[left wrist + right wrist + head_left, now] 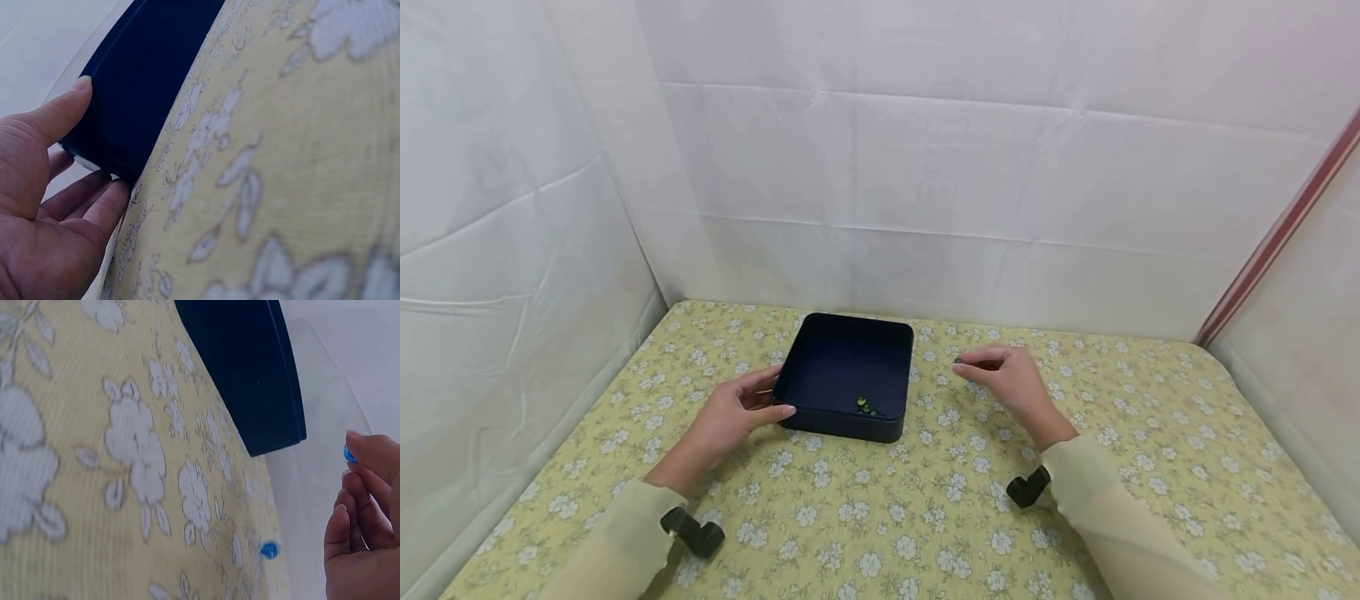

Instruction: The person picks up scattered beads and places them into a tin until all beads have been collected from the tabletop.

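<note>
A square, dark navy tray [841, 425] sits on the cloth, with several small green pieces [863, 405] inside near its front right corner. My left hand [733, 408] holds the tray's left front corner, the thumb on the front wall and the other fingers at the left side. To the right of the tray, my right hand [1009, 382] is raised and pinches a small shiny blue bead [350, 454] between thumb and forefinger. Below that hand, in the right wrist view, a second blue bead [269, 550] lies on the cloth.
A yellow cloth with white flowers [865, 517] covers the table. White sheeting [925, 167] closes off the back and both sides. A dark red strip [1277, 233] runs down the right rear corner. Each wrist wears a black camera mount [692, 532].
</note>
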A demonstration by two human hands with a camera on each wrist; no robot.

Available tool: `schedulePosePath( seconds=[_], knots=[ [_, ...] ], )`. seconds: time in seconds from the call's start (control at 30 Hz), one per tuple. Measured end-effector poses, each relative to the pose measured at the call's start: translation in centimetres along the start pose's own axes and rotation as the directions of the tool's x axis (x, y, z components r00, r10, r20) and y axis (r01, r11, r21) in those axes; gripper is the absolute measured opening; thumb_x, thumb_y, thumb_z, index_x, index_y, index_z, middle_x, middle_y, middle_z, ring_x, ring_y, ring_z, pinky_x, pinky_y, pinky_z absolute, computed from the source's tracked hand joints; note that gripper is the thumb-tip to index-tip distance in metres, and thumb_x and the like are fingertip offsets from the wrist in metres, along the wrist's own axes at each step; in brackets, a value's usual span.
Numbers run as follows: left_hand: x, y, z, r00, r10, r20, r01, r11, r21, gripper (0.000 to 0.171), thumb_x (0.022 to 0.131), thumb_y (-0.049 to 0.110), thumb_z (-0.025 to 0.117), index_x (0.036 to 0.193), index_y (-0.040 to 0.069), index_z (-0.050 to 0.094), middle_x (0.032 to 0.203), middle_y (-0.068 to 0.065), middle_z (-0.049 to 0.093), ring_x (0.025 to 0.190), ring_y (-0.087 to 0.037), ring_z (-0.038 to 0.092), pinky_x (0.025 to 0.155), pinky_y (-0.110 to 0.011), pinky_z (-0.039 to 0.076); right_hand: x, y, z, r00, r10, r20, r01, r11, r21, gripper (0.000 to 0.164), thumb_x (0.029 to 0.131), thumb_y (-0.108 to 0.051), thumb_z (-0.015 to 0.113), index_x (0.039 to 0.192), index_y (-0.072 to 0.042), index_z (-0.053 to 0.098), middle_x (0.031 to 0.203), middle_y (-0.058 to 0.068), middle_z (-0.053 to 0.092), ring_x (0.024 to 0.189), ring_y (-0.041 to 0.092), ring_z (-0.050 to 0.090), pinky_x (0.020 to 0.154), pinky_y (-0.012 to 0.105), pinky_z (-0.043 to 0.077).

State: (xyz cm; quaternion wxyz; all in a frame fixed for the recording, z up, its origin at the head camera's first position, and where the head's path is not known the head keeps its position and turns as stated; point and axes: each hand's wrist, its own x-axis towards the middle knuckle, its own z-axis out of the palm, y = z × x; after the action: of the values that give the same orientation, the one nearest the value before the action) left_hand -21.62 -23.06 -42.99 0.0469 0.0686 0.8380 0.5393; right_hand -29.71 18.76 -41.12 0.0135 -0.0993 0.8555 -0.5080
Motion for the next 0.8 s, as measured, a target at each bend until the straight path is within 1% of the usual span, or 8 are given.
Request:
schedulePosePath(
  seconds=[0.1,0.27,0.43,0.57,0.7,0.8],
  knots=[
    [0.0,0.0,0.0,1.0,0.002,-0.002,-0.002,1.0,-0.002,0.079,0.091,0.04,0.079,0.158,0.025,0.042,0.157,-0.015,0.048,0.14,-0.037,0.052,0.104,-0.047,0.055,0.0,-0.2,0.4,1.0,-0.015,-0.003,0.015,1.0,0.013,0.031,0.089,-0.038,0.082,0.113,-0.018,0.081,0.122,0.005,0.073,0.104,0.023,0.069,0.091,0.048,0.06],
    [-0.1,0.1,0.0,1.0,-0.008,-0.007,0.008,1.0,-0.001,0.079,0.091,0.041,0.079,0.158,0.025,0.042,0.157,-0.015,0.048,0.14,-0.037,0.052,0.104,-0.046,0.055,0.0,-0.6,1.2,0.999,-0.038,0.008,0.037,0.996,0.079,0.033,0.088,-0.036,0.083,0.114,-0.015,0.081,0.123,0.004,0.072,0.106,0.023,0.069,0.093,0.05,0.059],
    [-0.1,0.2,0.0,1.0,-0.011,-0.012,0.011,1.0,0.002,0.08,0.09,0.041,0.079,0.158,0.025,0.042,0.158,-0.015,0.048,0.14,-0.037,0.052,0.104,-0.047,0.055,0.2,-1.2,2.0,0.998,-0.049,0.025,0.046,0.992,0.121,0.033,0.088,-0.034,0.083,0.115,-0.014,0.08,0.121,0.005,0.072,0.103,0.021,0.069,0.094,0.05,0.059],
    [-0.1,0.2,0.0,1.0,-0.01,-0.013,0.01,1.0,0.001,0.08,0.09,0.04,0.08,0.158,0.023,0.042,0.158,-0.015,0.048,0.139,-0.037,0.053,0.103,-0.046,0.056,0.3,-1.8,2.6,0.998,-0.059,0.032,0.054,0.991,0.126,0.03,0.088,-0.034,0.083,0.112,-0.016,0.081,0.117,0.004,0.073,0.101,0.021,0.069,0.092,0.053,0.059],
    [-0.1,0.1,0.1,1.0,-0.007,-0.01,0.007,1.0,-0.008,0.079,0.09,0.039,0.08,0.158,0.022,0.042,0.158,-0.016,0.047,0.139,-0.037,0.053,0.103,-0.044,0.056,0.5,-2.3,3.2,0.997,-0.072,0.038,0.067,0.992,0.11,0.03,0.088,-0.034,0.083,0.112,-0.016,0.081,0.118,0.003,0.073,0.1,0.019,0.07,0.09,0.05,0.059],
    [-0.1,0.1,0.1,1.0,-0.004,-0.007,0.004,1.0,-0.012,0.079,0.09,0.039,0.08,0.158,0.023,0.043,0.158,-0.016,0.047,0.139,-0.037,0.053,0.102,-0.044,0.056,0.6,-2.6,3.6,0.995,-0.085,0.049,0.079,0.99,0.12,0.031,0.089,-0.033,0.083,0.114,-0.014,0.081,0.12,0.004,0.073,0.1,0.019,0.07,0.09,0.05,0.06]
  ],
)
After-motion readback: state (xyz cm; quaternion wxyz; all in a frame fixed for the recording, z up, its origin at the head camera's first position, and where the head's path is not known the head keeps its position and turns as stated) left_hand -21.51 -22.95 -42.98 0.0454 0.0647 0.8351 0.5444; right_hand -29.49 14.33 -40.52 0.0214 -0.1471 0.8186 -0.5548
